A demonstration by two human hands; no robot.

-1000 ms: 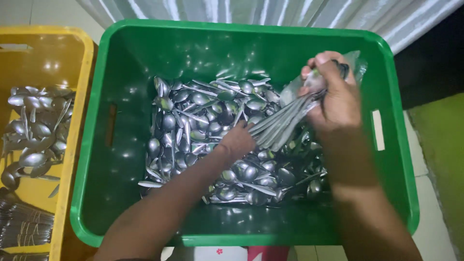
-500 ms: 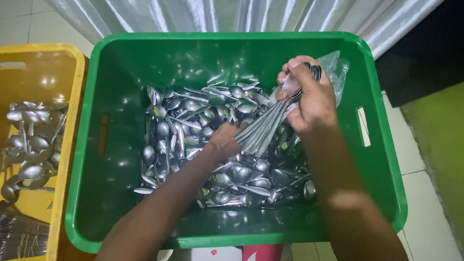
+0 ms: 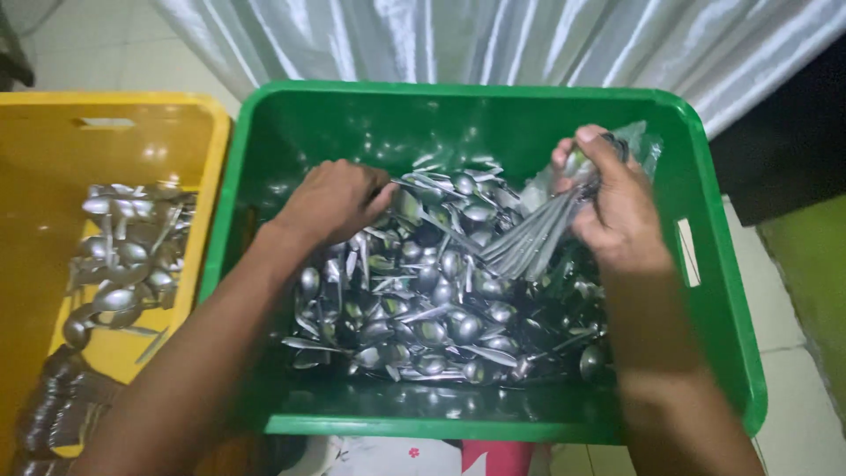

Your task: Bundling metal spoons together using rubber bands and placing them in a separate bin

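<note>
Head view, looking down. Clear crinkled plastic bag (image 3: 639, 145) behind the right hand (image 3: 617, 207), against the far right wall of the green plastic crate (image 3: 264, 167). Pale rectangular label (image 3: 688, 252) on the crate's right wall, a slot handle in the left wall. Red and white package edge (image 3: 423, 458) just below the crate's near rim.

Right hand closed in a tight grip on a bundle of spoons (image 3: 538, 238), handles fanning down-left, bowls up at the fist. Left hand (image 3: 333, 201) curled low on the loose spoon pile (image 3: 432, 300) at its far left edge, fingers closing on spoons; exact grip hard to tell.

Against half a second ago: left hand shifted from the pile's middle, beside the bundle's handle tips, to the upper left of the pile; right hand about where it was.

Spoons: shiny steel, oval bowls, flat slim handles, tangled. Yellow crate (image 3: 53, 141) left of the green one, more steel spoons (image 3: 123, 256) inside. Glossy grey curtain (image 3: 441, 40) beyond, pale floor tiles (image 3: 797, 397).
</note>
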